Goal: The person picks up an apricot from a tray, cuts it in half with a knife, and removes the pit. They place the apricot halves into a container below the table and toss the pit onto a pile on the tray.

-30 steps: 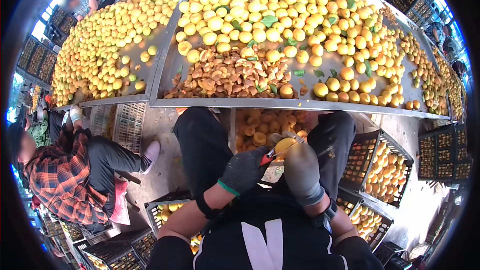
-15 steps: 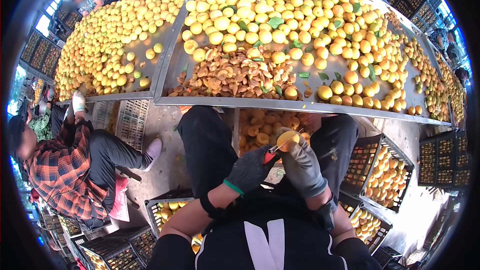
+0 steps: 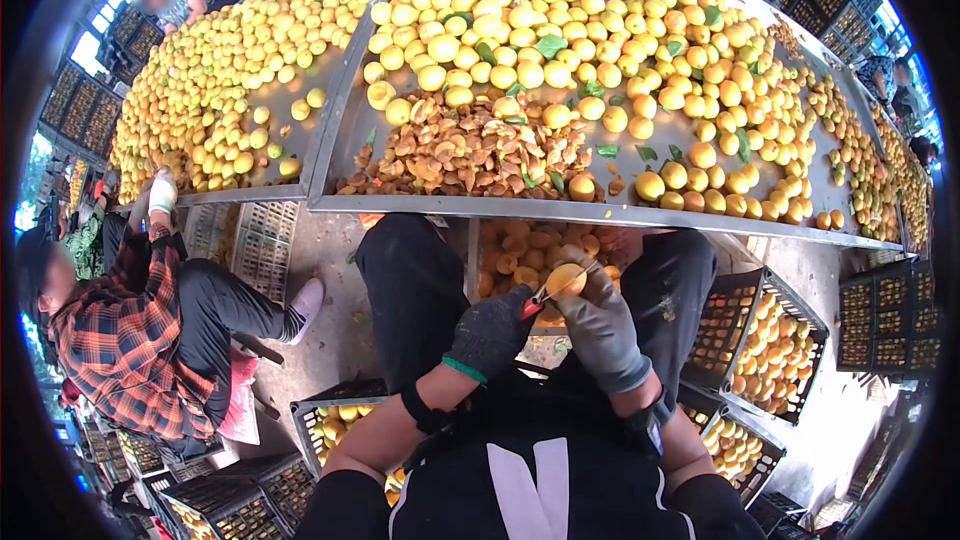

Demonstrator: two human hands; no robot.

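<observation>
My left hand (image 3: pixel 490 332), in a dark grey glove with a green cuff, is closed around the red handle of a small knife (image 3: pixel 530 309). Its thin blade reaches to the near side of a yellow apricot (image 3: pixel 567 280). Gripping that fruit from the right are the fingers of my right hand (image 3: pixel 608 332), in a lighter grey glove. Both hands are held between my knees, in front of a container of apricots (image 3: pixel 508 242) beneath the table edge.
A metal-rimmed table (image 3: pixel 450 203) stands ahead, bearing many apricots, green leaves and a heap of brown fruit scraps (image 3: pixel 475 148). Black crates of fruit (image 3: pixel 775 345) stand right, with another crate (image 3: pixel 340 425) at lower left. A person in a plaid shirt (image 3: pixel 120 360) sits to my left.
The apricot and both hands have shifted slightly up and left. The fruit has turned a little against the blade, and the right fingers have moved around it.
</observation>
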